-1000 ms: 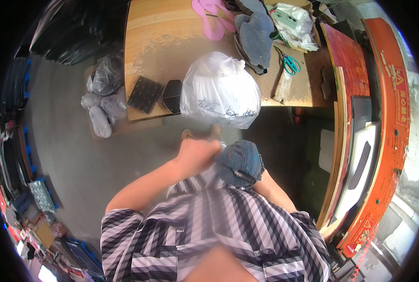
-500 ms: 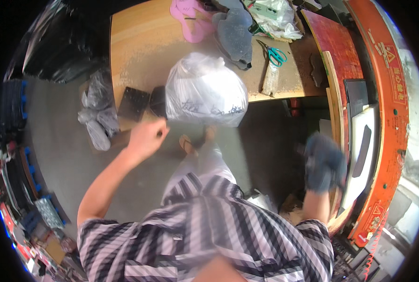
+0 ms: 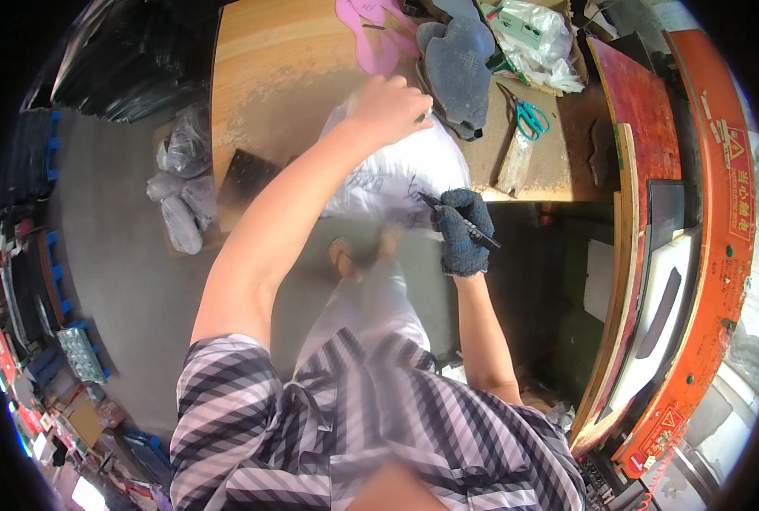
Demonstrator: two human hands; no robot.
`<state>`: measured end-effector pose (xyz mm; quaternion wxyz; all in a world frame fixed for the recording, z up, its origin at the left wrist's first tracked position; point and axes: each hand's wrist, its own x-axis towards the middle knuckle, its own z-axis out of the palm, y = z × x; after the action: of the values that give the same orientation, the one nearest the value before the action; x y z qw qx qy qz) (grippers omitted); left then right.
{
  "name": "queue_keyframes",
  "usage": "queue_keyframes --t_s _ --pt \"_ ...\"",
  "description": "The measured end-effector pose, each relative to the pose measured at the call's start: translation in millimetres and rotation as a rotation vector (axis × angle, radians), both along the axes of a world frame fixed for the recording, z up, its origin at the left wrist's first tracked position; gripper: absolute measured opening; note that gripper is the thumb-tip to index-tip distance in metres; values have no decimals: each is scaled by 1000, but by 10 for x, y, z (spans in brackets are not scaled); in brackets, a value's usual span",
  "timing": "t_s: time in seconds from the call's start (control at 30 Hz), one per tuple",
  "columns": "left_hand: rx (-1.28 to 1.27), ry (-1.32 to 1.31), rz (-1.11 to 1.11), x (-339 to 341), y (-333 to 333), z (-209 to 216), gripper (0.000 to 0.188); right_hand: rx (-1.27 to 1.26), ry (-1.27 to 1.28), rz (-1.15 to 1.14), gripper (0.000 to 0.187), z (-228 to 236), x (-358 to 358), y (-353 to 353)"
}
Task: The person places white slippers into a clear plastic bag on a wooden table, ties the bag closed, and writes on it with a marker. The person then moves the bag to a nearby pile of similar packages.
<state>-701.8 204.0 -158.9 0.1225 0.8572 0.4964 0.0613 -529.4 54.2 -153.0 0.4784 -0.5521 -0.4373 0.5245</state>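
Leftmost, grey plastic bags (image 3: pixel 185 149) are heaped on the floor beside the wooden table (image 3: pixel 260 94). A black block (image 3: pixel 247 177) sits at the table's front corner, partly hidden by the person's forearm. Next, near the table's middle, a pink template (image 3: pixel 372 38) lies flat toward the far edge. In front of it the bare left hand (image 3: pixel 390 111) is over the top of the white bag (image 3: pixel 435 166), its fingers bent; something dark shows at them, too small to identify, and whether they grip the bag I cannot tell. The white bag stands at the table's front edge, dark handwriting on its near side. Behind it lie dark grey flat pieces (image 3: pixel 460 72). The gloved right hand (image 3: pixel 464 226), just beside the bag's near side, is closed around a black marker (image 3: pixel 481 237), tip toward the writing; contact is unclear. Farther right, teal-handled scissors (image 3: pixel 531 121) rest near a worn strip (image 3: pixel 515 162), and beyond stands an orange beam (image 3: pixel 711 196).
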Motion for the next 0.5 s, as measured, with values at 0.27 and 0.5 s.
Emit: queue_keyframes --t_s 0.27,0.5 --pt "-59 -73 -47 -109 110 -136 25 202 -168 25 12 -162 -59 269" --pt "-147 -200 -119 -287 70 -95 27 172 -216 113 15 -4 -202 378"
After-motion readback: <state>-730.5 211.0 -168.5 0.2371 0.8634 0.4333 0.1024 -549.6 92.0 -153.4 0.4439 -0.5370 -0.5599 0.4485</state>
